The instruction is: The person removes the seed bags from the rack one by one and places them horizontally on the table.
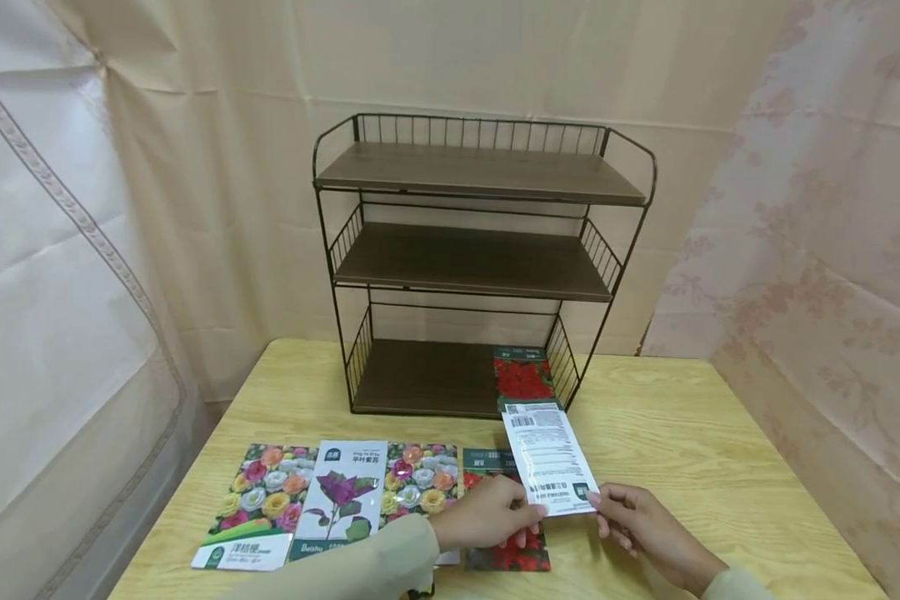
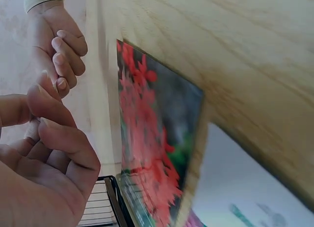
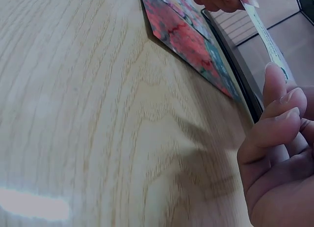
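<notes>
Two hands pinch one white-backed seed packet (image 1: 549,460) just in front of the three-tier wire shelf (image 1: 480,267): left hand (image 1: 487,512) on its near-left corner, right hand (image 1: 637,521) on its near-right corner. Risk: thin packet could bend or slip from fingertip pinches. Count: five packets on the table (image 1: 720,450) before the shelf, one red-flower packet (image 1: 523,375) on the bottom tier.
</notes>
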